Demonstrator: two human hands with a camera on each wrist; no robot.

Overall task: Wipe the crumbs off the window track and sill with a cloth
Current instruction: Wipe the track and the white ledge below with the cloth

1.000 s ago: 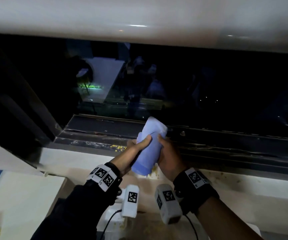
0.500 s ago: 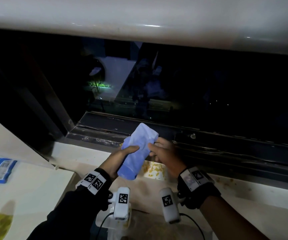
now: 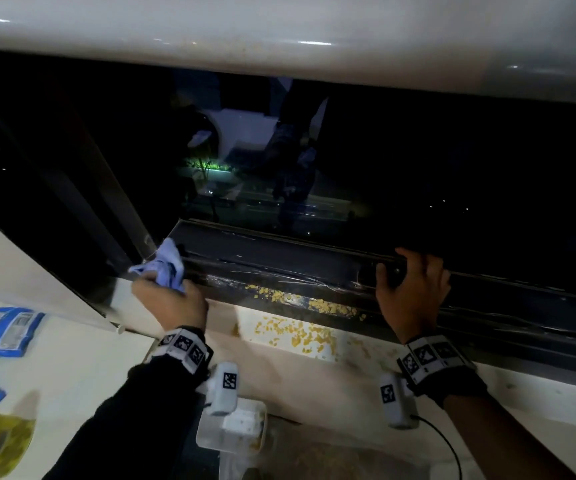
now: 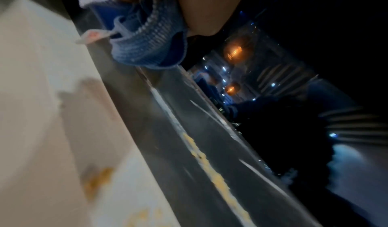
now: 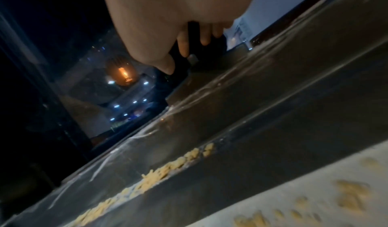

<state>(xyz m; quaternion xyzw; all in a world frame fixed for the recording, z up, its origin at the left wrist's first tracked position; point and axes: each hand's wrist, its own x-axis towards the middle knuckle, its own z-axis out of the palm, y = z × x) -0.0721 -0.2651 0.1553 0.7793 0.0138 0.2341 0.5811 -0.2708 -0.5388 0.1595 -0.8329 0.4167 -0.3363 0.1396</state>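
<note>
Left hand [image 3: 170, 301] grips bunched cloth [image 3: 167, 268] at track's [image 3: 279, 268] left end.

The left arm wears a black sleeve [image 3: 134, 420]; the right forearm is bare. Each wrist carries a black band [image 3: 453, 379] with white square-code tags [image 3: 184, 344]. A white coded camera block [image 3: 226, 386] hangs beneath each, a thin black cable [image 3: 447, 445] trailing from the right one.

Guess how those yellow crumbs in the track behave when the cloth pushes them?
The crumbs look small, loose and dry, so probably light and prone to scatter. They line a narrow track groove, so some may lodge there. The bunched cloth looks floppy and may ride over them.
</note>
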